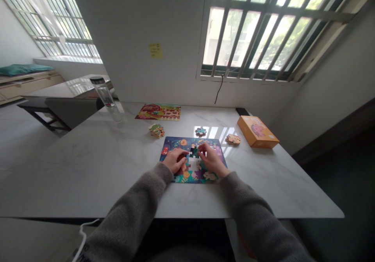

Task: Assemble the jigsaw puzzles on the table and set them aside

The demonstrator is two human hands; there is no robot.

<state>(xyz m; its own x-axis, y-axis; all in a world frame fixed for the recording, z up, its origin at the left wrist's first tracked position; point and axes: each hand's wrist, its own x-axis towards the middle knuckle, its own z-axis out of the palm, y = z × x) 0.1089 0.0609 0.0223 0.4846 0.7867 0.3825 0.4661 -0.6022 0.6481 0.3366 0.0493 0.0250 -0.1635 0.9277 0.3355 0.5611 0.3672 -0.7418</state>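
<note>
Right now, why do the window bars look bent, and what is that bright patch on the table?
Head view: the wide lens bows the window bars outward; daylight behind them reflects as glare on the glossy table beyond the puzzle; the left hand and right hand look dim but sharp.

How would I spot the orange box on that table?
Start at the white table and go to its right side, past the jigsaw puzzle under the hands. The orange box lies flat there, the only closed, solid box among loose puzzle pieces.

Puzzle (193, 160) lies centre-table, box (257, 131) right, seemingly loose pieces (156, 130) behind.
</note>
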